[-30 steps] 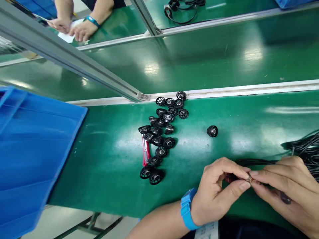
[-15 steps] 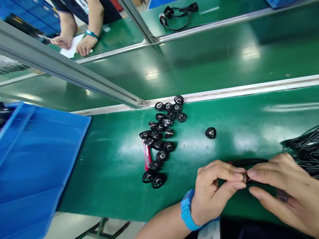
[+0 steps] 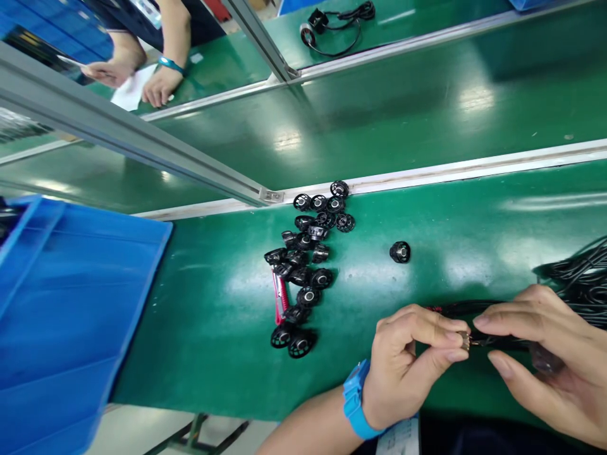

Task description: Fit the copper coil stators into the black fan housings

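My left hand (image 3: 412, 357), with a blue band on its wrist, pinches a small round metallic part (image 3: 465, 341) between thumb and forefinger. Thin wires run from this part toward my right hand (image 3: 550, 354). Its thumb and forefinger are apart around the wires, without touching the metallic part. A dark rounded piece (image 3: 545, 359) shows in the hollow of the right hand; whether the hidden fingers grip it is unclear. Behind both hands lies a black cable (image 3: 467, 307). Beyond the left hand, a single black round housing (image 3: 401, 252) stands on the green table.
Several black round housings (image 3: 309, 296) cluster mid-table, beside a red-handled tool (image 3: 281, 297). A blue bin (image 3: 71, 303) is on the left, coiled black cables (image 3: 581, 278) on the right. A metal frame post (image 3: 190, 148) crosses the far side, where another person's hands (image 3: 161, 85) rest near paper.
My right thumb and forefinger have spread and drawn back to the right, exposing more of the metallic part and wires. My left hand keeps its pinch in place.
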Demonstrator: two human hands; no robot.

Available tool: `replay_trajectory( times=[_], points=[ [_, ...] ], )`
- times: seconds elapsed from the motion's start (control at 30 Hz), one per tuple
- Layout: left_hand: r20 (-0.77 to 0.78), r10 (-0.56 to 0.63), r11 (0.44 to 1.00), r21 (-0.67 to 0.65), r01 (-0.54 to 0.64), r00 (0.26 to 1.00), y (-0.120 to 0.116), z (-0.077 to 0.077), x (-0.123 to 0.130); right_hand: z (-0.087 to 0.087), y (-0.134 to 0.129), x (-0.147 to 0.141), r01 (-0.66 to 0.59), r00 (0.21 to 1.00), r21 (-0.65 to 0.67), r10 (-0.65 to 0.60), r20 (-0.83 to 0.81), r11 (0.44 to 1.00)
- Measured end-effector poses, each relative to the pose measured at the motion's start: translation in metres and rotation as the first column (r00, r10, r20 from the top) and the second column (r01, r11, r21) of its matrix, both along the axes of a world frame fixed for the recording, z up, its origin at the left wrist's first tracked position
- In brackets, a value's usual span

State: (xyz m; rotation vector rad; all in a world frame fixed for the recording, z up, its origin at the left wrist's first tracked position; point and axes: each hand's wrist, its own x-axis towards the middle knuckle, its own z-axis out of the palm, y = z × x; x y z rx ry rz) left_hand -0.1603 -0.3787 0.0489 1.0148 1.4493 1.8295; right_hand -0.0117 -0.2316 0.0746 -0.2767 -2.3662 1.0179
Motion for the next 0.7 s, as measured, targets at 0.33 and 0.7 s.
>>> replay_trajectory(
  times=[0.33, 0.7],
  points=[
    [0.247, -0.021, 0.997, -0.062, 0.037, 0.969, 0.001, -0.004, 0.005, -0.002, -0.005, 0.002, -0.016, 0.999, 0.099, 0.013, 0.032, 0.995],
    [-0.302, 0.009, 1.0, 0.017, -0.004, 0.953, 0.0, 0.006, -0.007, 0.005, -0.002, -0.003, 0.027, 1.0, 0.09, -0.027, -0.001, 0.996]
  ],
)
